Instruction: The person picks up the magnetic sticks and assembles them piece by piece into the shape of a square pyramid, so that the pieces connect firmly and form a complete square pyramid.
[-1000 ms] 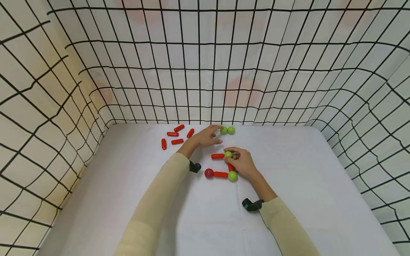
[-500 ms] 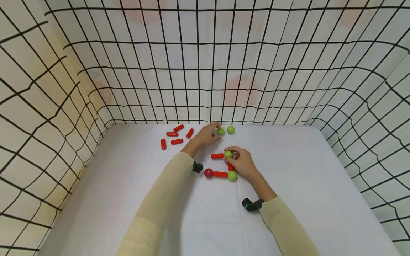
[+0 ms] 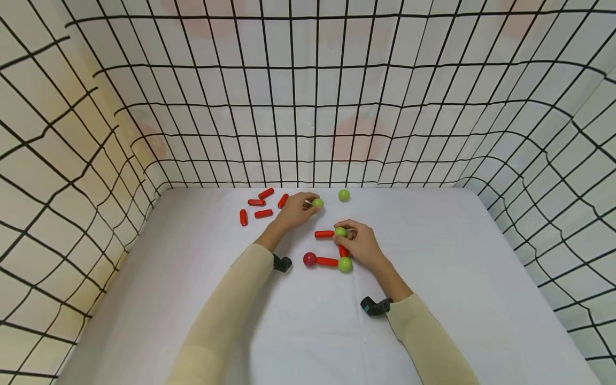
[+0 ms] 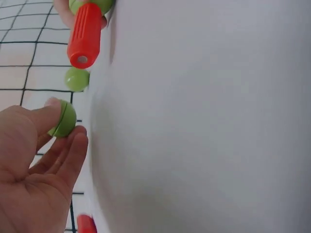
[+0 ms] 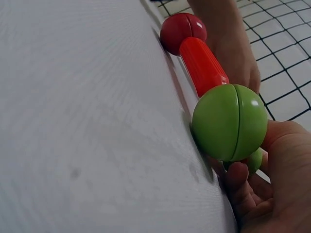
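My left hand (image 3: 295, 210) pinches a green ball (image 4: 65, 119) between thumb and fingers, close to the back of the table. With my right hand (image 3: 363, 244) I grip another green ball (image 3: 340, 232), part of a chain of balls and red sticks lying on the cloth. From that ball one red stick (image 3: 324, 234) points left, and a second red stick (image 3: 343, 251), partly behind my fingers, runs down to a green corner ball (image 5: 230, 122). A third red stick (image 5: 203, 67) links this corner to a dark red ball (image 5: 183, 33). The left stick's free end shows a metallic disc.
Several loose red sticks (image 3: 263, 213) lie left of my left hand. A single green ball (image 3: 344, 195) sits near the table's back edge. Black wire mesh (image 3: 308, 105) rises behind the white table (image 3: 308, 331) and along both sides.
My left hand reached the left one of the two green balls at the back, took hold of it and drew it left and nearer. My right hand stayed on the chain.
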A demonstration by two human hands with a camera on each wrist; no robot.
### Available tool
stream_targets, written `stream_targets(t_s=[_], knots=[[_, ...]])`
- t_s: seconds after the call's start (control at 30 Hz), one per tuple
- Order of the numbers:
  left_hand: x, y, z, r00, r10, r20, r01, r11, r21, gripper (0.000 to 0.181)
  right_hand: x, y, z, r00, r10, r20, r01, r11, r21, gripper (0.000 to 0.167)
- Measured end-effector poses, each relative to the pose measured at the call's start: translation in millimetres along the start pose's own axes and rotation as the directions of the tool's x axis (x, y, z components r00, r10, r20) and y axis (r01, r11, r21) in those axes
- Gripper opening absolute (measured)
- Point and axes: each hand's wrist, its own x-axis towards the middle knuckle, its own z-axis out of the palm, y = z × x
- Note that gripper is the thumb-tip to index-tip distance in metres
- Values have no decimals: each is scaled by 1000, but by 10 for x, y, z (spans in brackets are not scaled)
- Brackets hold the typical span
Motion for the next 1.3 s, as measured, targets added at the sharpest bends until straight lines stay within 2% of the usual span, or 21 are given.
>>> stream_targets(t_s=[0.3, 0.4, 0.6, 0.8, 1.0, 1.3], knots=[[-477, -84, -115, 1000, 13, -2, -13, 990, -141, 42, -13, 30, 9, 1000, -11, -11, 11, 1000, -13, 30], [-602, -99, -97, 1000, 20, 3, -20, 987, -161, 43, -14, 21, 13, 1000, -6, -11, 5, 1000, -15, 30], [-786, -153, -44, 999, 29, -23, -33, 986, -164, 44, -6, 5, 12, 1000, 3, -13, -3, 1000, -22, 31], [-889, -216, 11, 998, 38, -41, -45, 983, -180, 42, 7, 1, 3, 1000, 1, -20, -2, 1000, -30, 31], [-901, -209, 65, 997, 69, -35, -74, 984, -164, 43, 5, 2, 16, 1000, 6, -20, -7, 999, -32, 31], [-927, -173, 76, 1000, 23, -8, -24, 990, -139, 50, -5, 6, 41, 1000, -6, -27, 5, 999, -38, 31]])
